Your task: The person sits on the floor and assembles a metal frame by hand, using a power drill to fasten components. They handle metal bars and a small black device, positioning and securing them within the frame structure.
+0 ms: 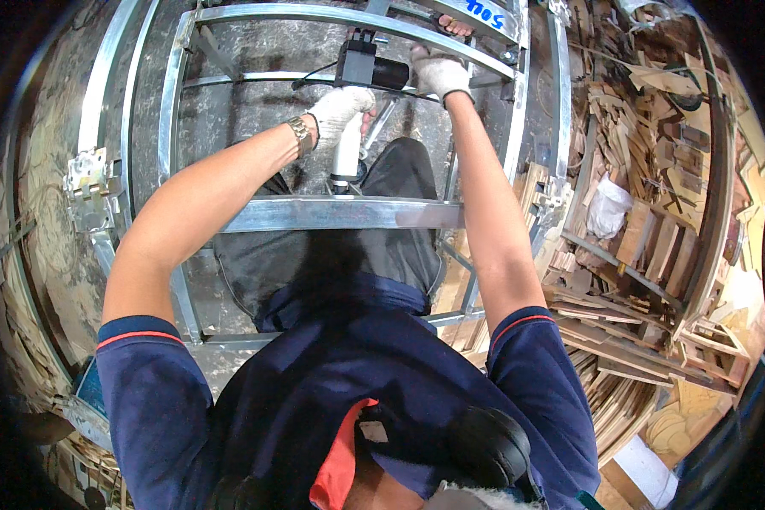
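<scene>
A linear actuator with a black motor housing (365, 66) and a white tube (346, 153) lies lengthwise inside a silvery metal frame (340, 214). My left hand (342, 112), in a white fingerless glove, is closed around the upper part of the tube, just below the housing. The tube's near end meets the frame's crossbar at a dark fitting (345, 182). To the right of the motor, my right hand (440, 73), also gloved, is curled close to the far bars. What its fingers grip is hidden. A thin metal rod (382, 119) slants beside the tube.
My dark-trousered knees (404, 174) are inside the frame. Bare fingers or toes (456, 25) show past the far bar; I cannot tell which. Hinge-like metal brackets (92, 189) sit at the side rail. Wood offcuts (620, 161) and a white plastic bag (609, 207) lie at right.
</scene>
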A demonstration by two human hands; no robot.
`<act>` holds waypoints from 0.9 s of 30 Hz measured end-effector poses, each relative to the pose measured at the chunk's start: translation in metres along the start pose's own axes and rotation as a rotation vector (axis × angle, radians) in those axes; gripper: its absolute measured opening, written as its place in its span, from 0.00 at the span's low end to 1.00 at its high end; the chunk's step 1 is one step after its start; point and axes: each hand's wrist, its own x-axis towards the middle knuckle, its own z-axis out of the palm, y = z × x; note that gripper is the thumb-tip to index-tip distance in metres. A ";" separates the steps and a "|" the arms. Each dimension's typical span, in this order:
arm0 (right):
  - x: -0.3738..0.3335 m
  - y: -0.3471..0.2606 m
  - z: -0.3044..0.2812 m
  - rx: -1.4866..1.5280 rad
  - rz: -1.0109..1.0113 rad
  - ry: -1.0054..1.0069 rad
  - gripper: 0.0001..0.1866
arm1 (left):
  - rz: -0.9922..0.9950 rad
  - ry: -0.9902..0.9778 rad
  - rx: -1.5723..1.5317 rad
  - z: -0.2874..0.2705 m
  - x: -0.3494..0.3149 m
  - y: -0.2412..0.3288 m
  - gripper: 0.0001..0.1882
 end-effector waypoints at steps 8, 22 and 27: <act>0.004 -0.035 -0.005 0.252 -0.078 0.036 0.26 | -0.034 0.059 -0.062 0.005 -0.004 0.002 0.05; 0.023 -0.033 0.025 0.358 -0.200 0.166 0.16 | -0.088 0.048 -0.075 0.006 -0.008 0.006 0.07; 0.024 -0.032 0.029 0.119 -0.348 0.137 0.19 | -0.094 0.049 -0.068 0.006 -0.007 0.005 0.05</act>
